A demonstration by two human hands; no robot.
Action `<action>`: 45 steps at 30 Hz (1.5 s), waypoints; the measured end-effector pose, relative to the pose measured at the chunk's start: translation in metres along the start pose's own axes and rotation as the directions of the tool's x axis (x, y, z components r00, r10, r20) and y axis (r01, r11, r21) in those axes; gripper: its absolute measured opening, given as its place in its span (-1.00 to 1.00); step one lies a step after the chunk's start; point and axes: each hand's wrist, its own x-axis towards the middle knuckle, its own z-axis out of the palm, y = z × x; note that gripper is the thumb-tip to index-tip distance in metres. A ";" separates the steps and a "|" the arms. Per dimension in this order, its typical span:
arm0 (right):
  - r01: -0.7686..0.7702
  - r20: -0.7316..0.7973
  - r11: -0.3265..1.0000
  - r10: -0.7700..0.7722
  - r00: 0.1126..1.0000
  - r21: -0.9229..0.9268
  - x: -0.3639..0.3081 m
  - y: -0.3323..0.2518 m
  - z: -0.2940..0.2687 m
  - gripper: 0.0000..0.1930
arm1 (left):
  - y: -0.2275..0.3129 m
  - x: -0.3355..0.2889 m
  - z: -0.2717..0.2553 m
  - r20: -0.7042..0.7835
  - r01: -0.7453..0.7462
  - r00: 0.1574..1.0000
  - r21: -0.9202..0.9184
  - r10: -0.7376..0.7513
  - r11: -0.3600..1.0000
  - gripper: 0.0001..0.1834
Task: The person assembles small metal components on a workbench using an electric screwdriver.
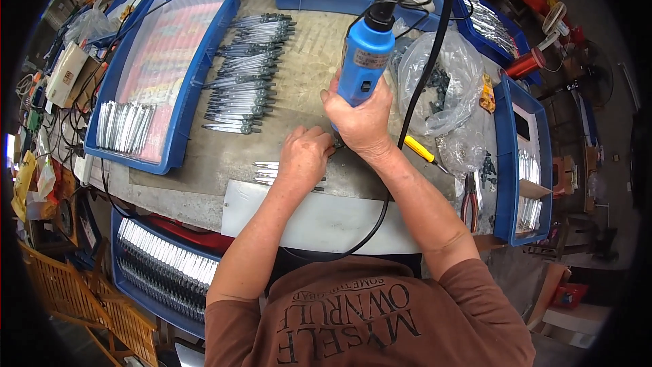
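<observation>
My right hand [365, 121] is wrapped round a blue hand-held electric tool [367, 54] with a small black switch. It stands upright, a thick black ribbed hose at its top; its lower end is hidden behind my hand. Just left of it, my left hand [303, 156] rests low over the worktable [316, 75], fingers bent together near a small dark piece I cannot make out. Beside my left wrist lie a few slim silver pen-like rods [266, 171]. Further left, several rows of similar rods with dark ends [241, 85] lie on the table.
Blue trays [175, 153] [504, 221] stand left and right, with more rods inside. A clear plastic bag [414, 88] of dark parts, a yellow screwdriver [420, 149] and pliers [469, 204] lie at the right. A black cable [426, 71] loops past my right arm. Another filled tray [163, 265] sits lower left.
</observation>
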 end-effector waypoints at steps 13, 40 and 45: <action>-0.021 0.089 0.976 0.001 0.996 0.216 -0.011 0.002 -0.015 -0.70 | -0.001 -0.002 -0.001 -0.007 -0.065 0.998 0.017 0.065 0.998 -0.95; 0.044 -0.291 0.637 0.289 0.912 0.769 -0.035 0.044 -0.102 -0.70 | 0.004 -0.045 -0.068 0.110 -0.181 0.980 0.118 0.168 0.976 -0.84; -0.005 -0.286 0.677 0.318 0.904 0.736 -0.035 0.045 -0.102 -0.72 | 0.003 -0.055 -0.064 0.146 -0.201 0.973 0.169 0.177 0.965 -0.84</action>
